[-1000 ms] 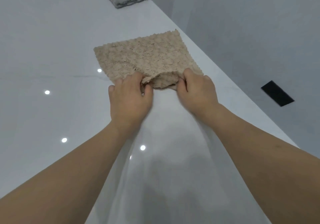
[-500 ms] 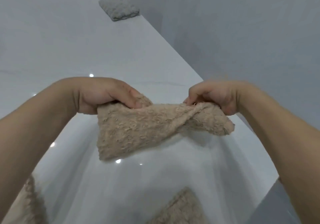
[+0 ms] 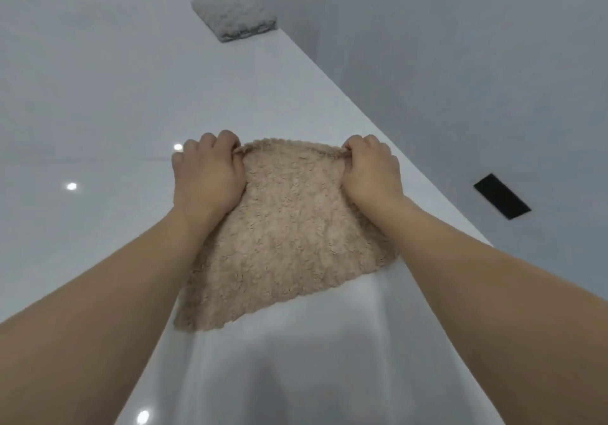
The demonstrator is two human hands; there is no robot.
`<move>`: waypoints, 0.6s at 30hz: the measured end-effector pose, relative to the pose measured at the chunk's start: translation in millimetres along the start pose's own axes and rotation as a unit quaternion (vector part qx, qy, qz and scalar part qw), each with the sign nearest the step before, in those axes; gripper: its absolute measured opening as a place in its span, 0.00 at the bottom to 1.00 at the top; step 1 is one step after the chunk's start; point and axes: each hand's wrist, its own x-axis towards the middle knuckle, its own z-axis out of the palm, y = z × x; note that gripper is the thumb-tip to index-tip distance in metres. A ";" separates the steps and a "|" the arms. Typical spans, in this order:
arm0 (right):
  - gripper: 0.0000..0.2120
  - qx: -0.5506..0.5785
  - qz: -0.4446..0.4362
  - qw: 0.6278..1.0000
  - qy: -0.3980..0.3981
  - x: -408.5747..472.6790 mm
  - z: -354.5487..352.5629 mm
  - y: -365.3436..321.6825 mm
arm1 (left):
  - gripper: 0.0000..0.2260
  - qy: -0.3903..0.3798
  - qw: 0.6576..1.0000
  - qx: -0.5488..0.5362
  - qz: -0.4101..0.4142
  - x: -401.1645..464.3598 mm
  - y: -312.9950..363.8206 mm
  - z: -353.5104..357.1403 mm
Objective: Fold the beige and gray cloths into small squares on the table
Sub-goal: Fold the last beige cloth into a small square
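Single view, head-worn, wide-angle. It looked forward and steeply down along both forearms, close above the left grip [image 3: 207, 177] and right grip [image 3: 370, 171]. The white surface [image 3: 98, 95] ran away beyond the grips toward the frame's top left; its edge ran diagonally right of the right grip. No second view.

Both forearms are bare to the frame's edge, with no sleeves, watch, rings or gloves visible.
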 end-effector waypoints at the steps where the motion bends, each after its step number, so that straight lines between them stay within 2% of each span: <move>1: 0.15 0.003 0.008 1.000 0.015 5.6 9.4 -0.9 | 0.09 0.010 1.000 -0.004 -0.003 4.2 0.2 4.1; 9: 0.11 0.044 0.008 0.993 0.105 25.7 28.5 -2.0 | 0.08 0.039 0.998 -0.037 -0.017 11.7 -4.0 9.6; 15: 0.12 0.042 0.005 0.993 0.111 34.8 29.5 -2.5 | 0.08 0.035 0.999 -0.031 -0.017 15.6 -4.0 9.2; 18: 0.12 0.057 0.015 0.995 0.084 45.3 30.1 -1.1 | 0.09 0.040 0.999 -0.021 -0.013 21.9 -3.9 12.1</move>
